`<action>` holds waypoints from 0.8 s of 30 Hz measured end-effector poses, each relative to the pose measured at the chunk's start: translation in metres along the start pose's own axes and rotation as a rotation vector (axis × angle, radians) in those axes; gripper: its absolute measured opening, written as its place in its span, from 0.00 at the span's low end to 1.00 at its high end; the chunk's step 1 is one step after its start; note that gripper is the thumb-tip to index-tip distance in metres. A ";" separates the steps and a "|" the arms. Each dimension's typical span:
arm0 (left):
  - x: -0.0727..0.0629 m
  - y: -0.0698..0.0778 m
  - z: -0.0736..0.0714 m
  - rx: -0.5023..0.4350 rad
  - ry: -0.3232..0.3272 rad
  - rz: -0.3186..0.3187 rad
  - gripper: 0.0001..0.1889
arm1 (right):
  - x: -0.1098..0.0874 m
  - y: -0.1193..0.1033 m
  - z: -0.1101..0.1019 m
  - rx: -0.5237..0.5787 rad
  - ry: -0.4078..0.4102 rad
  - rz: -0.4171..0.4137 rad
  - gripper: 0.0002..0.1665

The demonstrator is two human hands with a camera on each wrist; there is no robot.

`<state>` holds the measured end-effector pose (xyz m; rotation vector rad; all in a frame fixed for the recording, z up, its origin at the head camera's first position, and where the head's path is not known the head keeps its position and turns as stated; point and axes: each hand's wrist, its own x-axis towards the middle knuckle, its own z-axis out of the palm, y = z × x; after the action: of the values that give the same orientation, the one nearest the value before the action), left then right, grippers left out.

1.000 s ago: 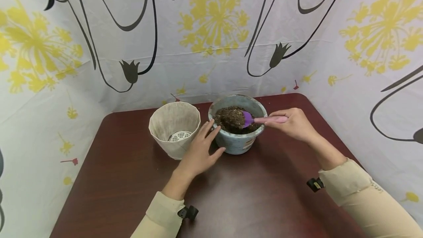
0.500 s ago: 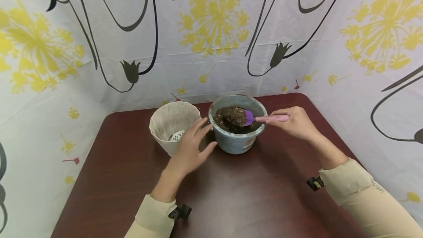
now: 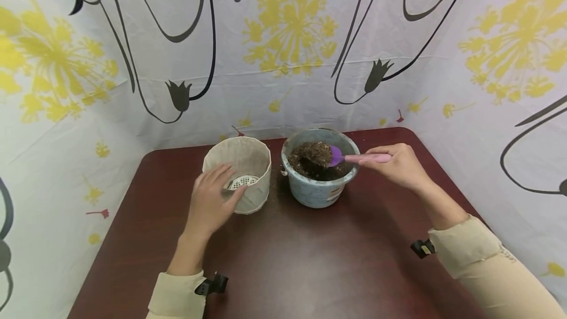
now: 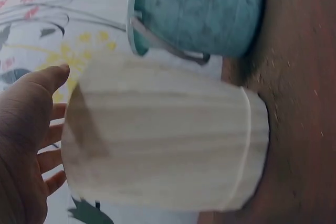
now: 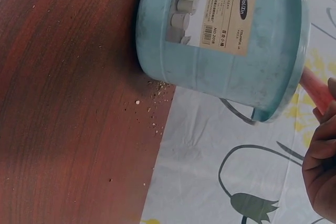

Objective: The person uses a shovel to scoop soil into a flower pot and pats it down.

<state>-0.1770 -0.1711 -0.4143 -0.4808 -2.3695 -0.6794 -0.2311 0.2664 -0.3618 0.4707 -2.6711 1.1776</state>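
Observation:
In the head view my right hand [image 3: 400,166] grips the pink handle of a small trowel [image 3: 369,158] with a purple neck. A heap of dark soil [image 3: 316,154] covers its blade, just inside the blue bucket [image 3: 313,193], which holds more soil. My left hand [image 3: 211,206] hovers at the front left rim of a whitish plastic pot [image 3: 257,195], fingers spread and slightly bent. Fingertips pass behind the pot's rim in the left wrist view; whether they touch it I cannot tell. A perforated white base [image 3: 243,181] shows inside that pot.
Both containers stand side by side near the back of the dark red table [image 3: 283,260], close to a patterned cloth [image 3: 283,38]. Soil crumbs [image 5: 157,95] lie beside the bucket. The bucket's wire handle [image 4: 168,45] hangs down toward the pot.
My left hand has moved left, from the bucket's rim across to the pot's left side. The trowel has stayed almost in place, its soil heap slightly raised.

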 end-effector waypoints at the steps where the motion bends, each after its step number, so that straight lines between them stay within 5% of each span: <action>1: -0.002 -0.003 -0.001 -0.006 -0.008 -0.027 0.26 | 0.000 0.000 0.000 0.008 -0.001 0.007 0.16; 8: -0.015 -0.015 0.000 -0.076 -0.153 -0.340 0.38 | 0.000 -0.003 -0.002 0.048 -0.002 0.038 0.15; 11: -0.017 -0.017 0.001 -0.123 -0.167 -0.424 0.36 | 0.000 -0.004 -0.002 0.039 0.005 0.054 0.18; 18: -0.018 -0.026 0.000 -0.130 -0.027 -0.378 0.29 | 0.006 -0.007 -0.001 0.047 0.010 0.066 0.20; 24: -0.018 -0.036 -0.008 -0.138 0.012 -0.319 0.28 | 0.012 -0.013 0.001 0.063 -0.006 0.042 0.16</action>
<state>-0.1776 -0.2072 -0.4330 -0.1537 -2.4215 -0.9911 -0.2376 0.2546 -0.3501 0.4306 -2.6675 1.2778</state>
